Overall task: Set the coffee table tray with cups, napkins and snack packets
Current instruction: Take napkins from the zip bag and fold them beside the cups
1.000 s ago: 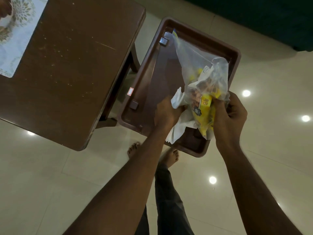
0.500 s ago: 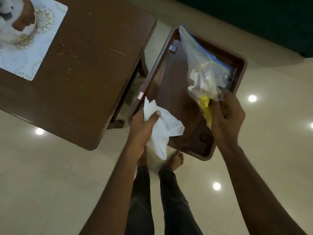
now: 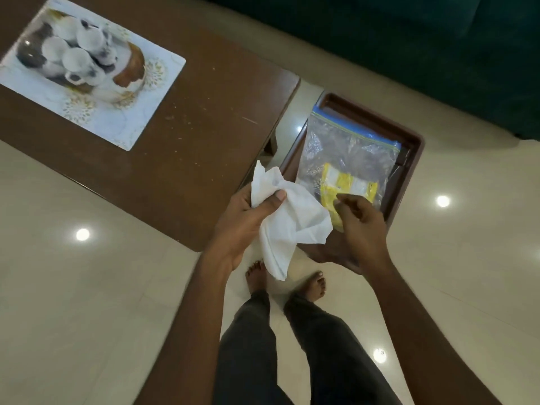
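My left hand (image 3: 244, 229) grips a crumpled white napkin (image 3: 292, 220), held just above the near left edge of the brown tray (image 3: 410, 159). A clear zip bag (image 3: 344, 147) lies flat inside the tray, with a yellow snack packet (image 3: 347, 182) in it. My right hand (image 3: 362, 223) hovers over the bag's near end with its fingers loosely curled, holding nothing. Both hands hide the tray's near corner. Several white cups (image 3: 73, 58) are piled in a round holder on a patterned placemat (image 3: 125, 112) on the brown coffee table (image 3: 204, 135).
The tray sits lower than the table, just off its right end. A dark green sofa (image 3: 409, 48) runs along the far side. My bare feet (image 3: 312, 285) stand on the glossy tiled floor below the hands.
The bag went from upright in my right hand to flat in the tray, and the hand let go. My left hand still holds the napkin. The view shifted, and the cups came into sight.
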